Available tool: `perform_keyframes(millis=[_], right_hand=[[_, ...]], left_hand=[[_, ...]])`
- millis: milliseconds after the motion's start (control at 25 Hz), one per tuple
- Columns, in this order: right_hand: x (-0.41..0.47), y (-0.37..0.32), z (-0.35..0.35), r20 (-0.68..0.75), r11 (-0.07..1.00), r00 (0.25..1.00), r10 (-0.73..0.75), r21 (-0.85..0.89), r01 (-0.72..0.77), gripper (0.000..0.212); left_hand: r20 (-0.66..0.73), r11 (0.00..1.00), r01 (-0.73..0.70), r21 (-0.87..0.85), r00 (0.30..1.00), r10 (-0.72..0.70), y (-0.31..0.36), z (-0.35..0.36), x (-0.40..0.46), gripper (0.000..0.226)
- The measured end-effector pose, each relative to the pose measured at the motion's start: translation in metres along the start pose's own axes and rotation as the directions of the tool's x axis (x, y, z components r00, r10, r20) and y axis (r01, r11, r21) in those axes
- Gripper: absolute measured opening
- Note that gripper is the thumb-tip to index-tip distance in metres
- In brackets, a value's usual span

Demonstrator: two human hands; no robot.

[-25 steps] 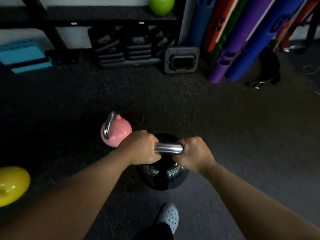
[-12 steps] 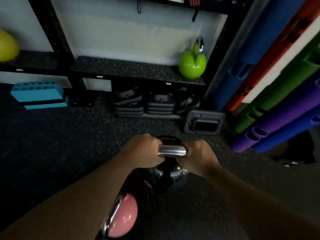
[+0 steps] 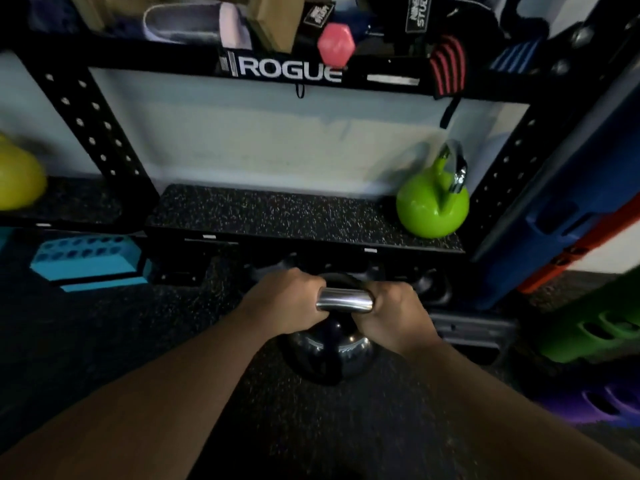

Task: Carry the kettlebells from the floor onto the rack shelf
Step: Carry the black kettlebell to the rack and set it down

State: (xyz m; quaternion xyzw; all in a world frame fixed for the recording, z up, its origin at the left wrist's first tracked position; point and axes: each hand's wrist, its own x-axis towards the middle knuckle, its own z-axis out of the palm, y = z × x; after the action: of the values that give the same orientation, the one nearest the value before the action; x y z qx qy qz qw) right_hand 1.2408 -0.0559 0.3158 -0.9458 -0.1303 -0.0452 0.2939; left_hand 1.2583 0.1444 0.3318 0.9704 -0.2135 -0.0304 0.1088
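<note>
A black kettlebell (image 3: 330, 355) with a shiny steel handle hangs off the floor in front of me. My left hand (image 3: 284, 303) grips the left end of its handle and my right hand (image 3: 393, 313) grips the right end. Just beyond it is the black speckled rack shelf (image 3: 277, 216), low and close. A green kettlebell (image 3: 431, 206) stands at the shelf's right end. A yellow kettlebell (image 3: 17, 183) sits on the adjoining shelf at the far left edge.
Black rack uprights (image 3: 90, 126) frame the shelf. An upper shelf with the ROGUE label (image 3: 287, 69) holds a pink dumbbell and straps. Dark weights (image 3: 429, 289) lie under the shelf. A blue block (image 3: 86, 263) lies left on the floor; coloured foam rollers (image 3: 588, 327) lean right.
I have lifted the black kettlebell and carried it toward the rack. The shelf is much nearer now, and the pink kettlebell on the floor has dropped out of view.
</note>
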Motion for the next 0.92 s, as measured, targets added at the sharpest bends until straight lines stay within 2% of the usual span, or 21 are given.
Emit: perform_keyframes(millis=[80, 120, 240, 360, 560, 760, 920], right_hand=[[0.051, 0.016, -0.002, -0.077, 0.998, 0.995, -0.060, -0.011, 0.059, 0.039], [0.076, 0.022, -0.003, -0.115, 0.996, 0.989, -0.090, -0.019, 0.088, 0.047], [0.145, 0.039, 0.001, -0.138, 0.989, 0.980, -0.146, -0.020, 0.144, 0.051], [0.205, 0.065, 0.012, -0.188, 0.994, 0.976, -0.107, -0.031, 0.104, 0.045], [0.286, 0.092, 0.016, -0.156, 0.988, 0.988, 0.023, -0.144, -0.045, 0.008], [0.327, 0.114, 0.025, -0.123, 0.979, 0.984, 0.130, -0.143, -0.147, 0.009], [0.352, 0.125, 0.023, -0.078, 0.968, 0.975, 0.206, -0.132, -0.215, 0.015]], left_hand=[[-0.021, 1.000, 0.000, -0.010, 1.000, 0.000, -0.017, -0.007, 0.047, 0.014], [-0.033, 1.000, 0.006, -0.015, 0.999, -0.006, -0.025, -0.010, 0.070, 0.014], [-0.087, 1.000, 0.011, 0.011, 0.996, -0.010, -0.056, -0.013, 0.133, 0.015], [-0.110, 1.000, 0.007, 0.010, 0.994, -0.006, -0.082, -0.010, 0.192, 0.018], [-0.165, 1.000, -0.021, -0.011, 0.986, 0.019, -0.108, -0.009, 0.274, 0.020], [-0.098, 0.998, 0.044, -0.039, 0.994, -0.048, -0.120, -0.001, 0.330, 0.016], [-0.026, 0.982, 0.101, -0.159, 0.994, -0.106, -0.127, 0.000, 0.362, 0.017]])
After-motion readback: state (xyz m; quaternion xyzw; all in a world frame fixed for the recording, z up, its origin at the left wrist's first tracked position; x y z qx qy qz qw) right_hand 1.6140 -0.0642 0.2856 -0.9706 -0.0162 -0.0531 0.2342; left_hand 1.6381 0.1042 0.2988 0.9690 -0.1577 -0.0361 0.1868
